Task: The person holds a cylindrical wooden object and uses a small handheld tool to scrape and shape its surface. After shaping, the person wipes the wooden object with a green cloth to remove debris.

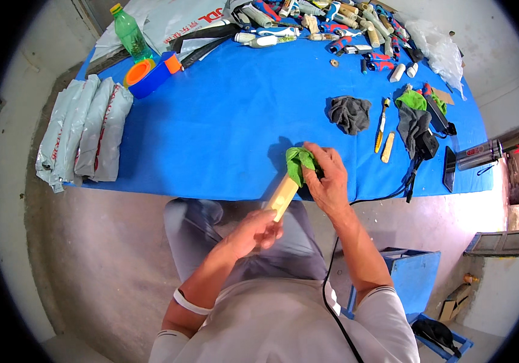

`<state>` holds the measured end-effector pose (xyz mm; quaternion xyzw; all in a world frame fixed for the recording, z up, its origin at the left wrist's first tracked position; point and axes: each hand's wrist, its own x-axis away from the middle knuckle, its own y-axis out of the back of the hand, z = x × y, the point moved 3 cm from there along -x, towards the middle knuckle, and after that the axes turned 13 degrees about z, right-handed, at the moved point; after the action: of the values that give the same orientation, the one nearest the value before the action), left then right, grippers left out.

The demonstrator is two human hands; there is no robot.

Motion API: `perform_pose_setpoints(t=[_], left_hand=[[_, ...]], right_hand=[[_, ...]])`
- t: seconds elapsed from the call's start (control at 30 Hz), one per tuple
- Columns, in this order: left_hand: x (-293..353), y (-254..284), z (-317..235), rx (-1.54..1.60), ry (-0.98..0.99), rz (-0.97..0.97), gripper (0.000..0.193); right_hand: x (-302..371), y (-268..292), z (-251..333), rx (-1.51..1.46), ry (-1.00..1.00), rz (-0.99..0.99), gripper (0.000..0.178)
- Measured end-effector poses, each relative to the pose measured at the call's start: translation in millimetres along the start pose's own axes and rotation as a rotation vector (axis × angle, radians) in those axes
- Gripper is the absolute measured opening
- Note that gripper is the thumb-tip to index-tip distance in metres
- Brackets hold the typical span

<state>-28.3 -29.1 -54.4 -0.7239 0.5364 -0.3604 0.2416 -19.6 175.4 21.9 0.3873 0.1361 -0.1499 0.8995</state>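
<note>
Over my lap, just off the table's front edge, my left hand (252, 231) grips the near end of a pale yellow, bar-shaped piece (282, 196). It slants up and away to the right; its exact kind cannot be made out. Around its far end lies a bright green cloth (299, 162), pinched by the fingers of my right hand (330, 181). That end is hidden under the cloth. A crumpled dark grey cloth (349, 115) rests on the table beyond my right hand. Right of it lie a yellow-handled toothbrush (381, 126) and a small tan strip (387, 148).
Handheld tools (338, 27) in a pile cover the far side of the blue table (223, 121). Silvery packets (84, 130), a blue-and-orange tape dispenser (150, 75) and a green bottle (129, 36) stand left. A phone (449, 169), steel cup (478, 155) and cables (414, 175) are right.
</note>
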Motion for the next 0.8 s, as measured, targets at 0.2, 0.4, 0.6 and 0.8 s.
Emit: perform_pose_setpoints(t=[0.2, 0.4, 0.6, 0.8], left_hand=[[-16, -11, -8, -0.077, -0.022, -0.167, 0.044], [-17, -26, -12, -0.186, 0.001, -0.271, 0.037], [-21, -39, -18, -0.388, 0.092, -0.449, 0.028], [-24, -39, -13, -0.609, 0.008, -0.547, 0.026]], right_hand=[[23, -5, 1, -0.117, -0.016, 0.045, 0.020], [23, 0, 0, -0.075, -0.060, 0.062, 0.018], [24, -6, 5, 0.004, 0.035, 0.028, 0.022], [17, -3, 2, -0.006, 0.077, 0.009, 0.025]])
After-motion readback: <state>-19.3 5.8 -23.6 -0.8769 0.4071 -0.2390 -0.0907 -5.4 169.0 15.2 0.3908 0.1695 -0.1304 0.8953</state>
